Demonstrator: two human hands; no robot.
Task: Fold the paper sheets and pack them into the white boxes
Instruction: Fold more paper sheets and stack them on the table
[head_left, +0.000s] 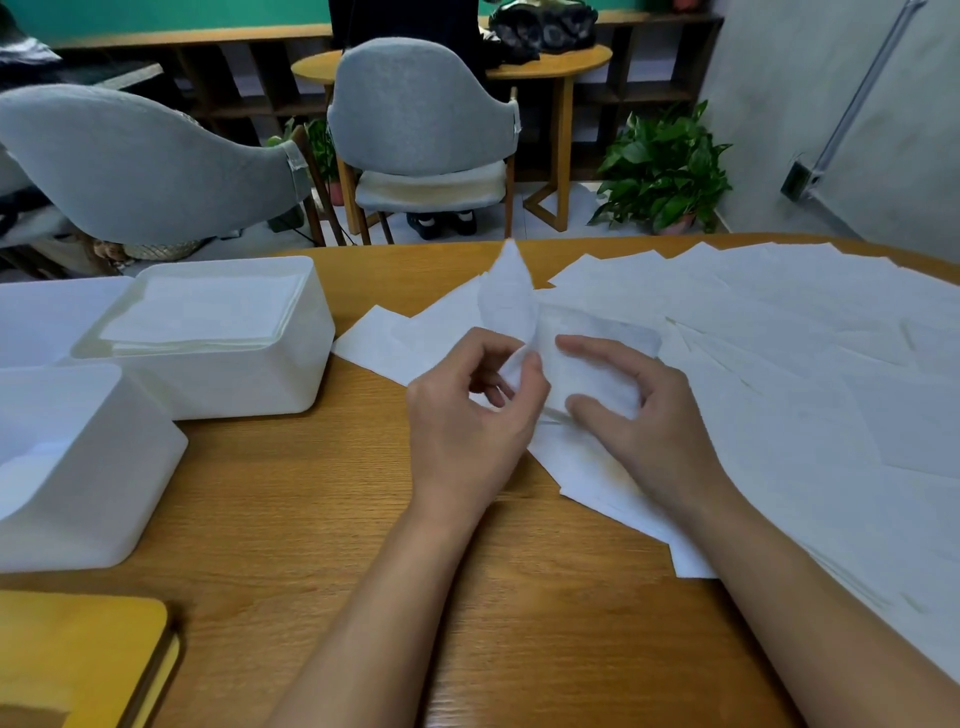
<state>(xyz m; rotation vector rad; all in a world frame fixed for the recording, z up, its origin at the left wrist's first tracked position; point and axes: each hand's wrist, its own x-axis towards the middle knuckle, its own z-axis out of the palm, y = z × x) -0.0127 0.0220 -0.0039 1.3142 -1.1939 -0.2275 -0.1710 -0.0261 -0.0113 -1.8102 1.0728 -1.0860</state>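
Observation:
My left hand (470, 410) pinches the near edge of a white paper sheet (511, 296), which curls up above the table. My right hand (634, 410) holds the right half of that sheet, fingers spread on it and thumb under it. A wide spread of loose white paper sheets (779, 364) covers the right side of the wooden table (322, 519). At the left stands an open white box (223, 374) filled with folded sheets up to its rim. A second white box (78, 467) stands nearer, at the left edge, with some paper inside.
A yellow wooden lid or board (78, 660) lies at the table's near left corner. Two grey chairs (421, 114) stand beyond the far edge. A potted plant (665, 171) sits on the floor by the wall. A person's shoes show under the middle chair.

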